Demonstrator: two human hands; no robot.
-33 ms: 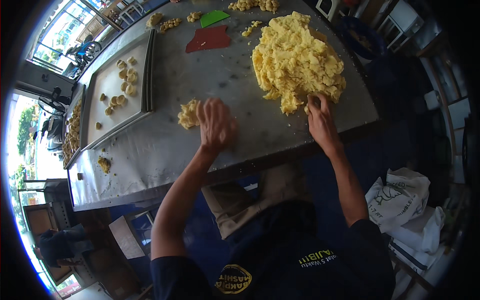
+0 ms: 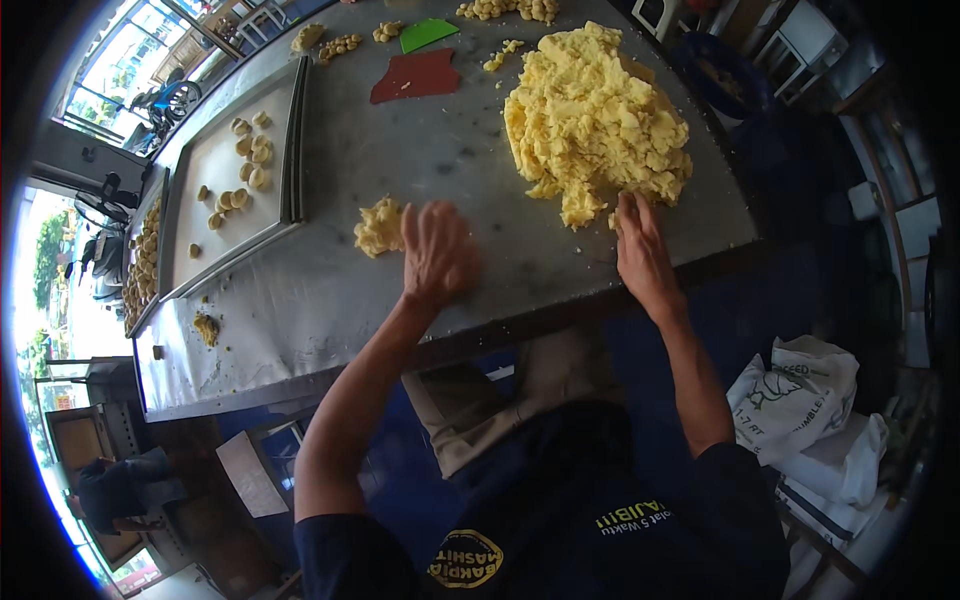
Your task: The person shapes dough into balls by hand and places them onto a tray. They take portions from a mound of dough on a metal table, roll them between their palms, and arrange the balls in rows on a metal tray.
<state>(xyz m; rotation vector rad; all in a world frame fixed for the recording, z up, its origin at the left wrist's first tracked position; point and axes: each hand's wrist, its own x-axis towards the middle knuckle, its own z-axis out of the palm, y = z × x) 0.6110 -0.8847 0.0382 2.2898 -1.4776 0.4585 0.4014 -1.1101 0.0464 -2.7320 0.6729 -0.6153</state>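
My left hand (image 2: 435, 250), blurred by motion, is beside a small rough lump of yellow dough (image 2: 377, 228), its fingertips touching or very near it; what lies under the palm is hidden. My right hand (image 2: 643, 250) is at the lower edge of a big crumbly yellow dough mound (image 2: 595, 115), fingers curled together on a small bit of it. Both rest over the metal tabletop (image 2: 460, 170). A red flexible sheet (image 2: 414, 76) and a green one (image 2: 428, 35) lie beyond my hands.
Stacked metal trays (image 2: 291, 120) hold pale rounded pieces (image 2: 258, 150); another tray of pieces (image 2: 142, 270) sits farther left. Small dough clusters (image 2: 505, 10) line the far side. White sacks (image 2: 810, 410) are below right, a blue tub (image 2: 720, 75) beyond the table. A person (image 2: 115, 495) is at lower left.
My left hand has shifted slightly right and down, away from the small lump. My right hand's fingers have moved a little and drawn closer together at the mound's edge.
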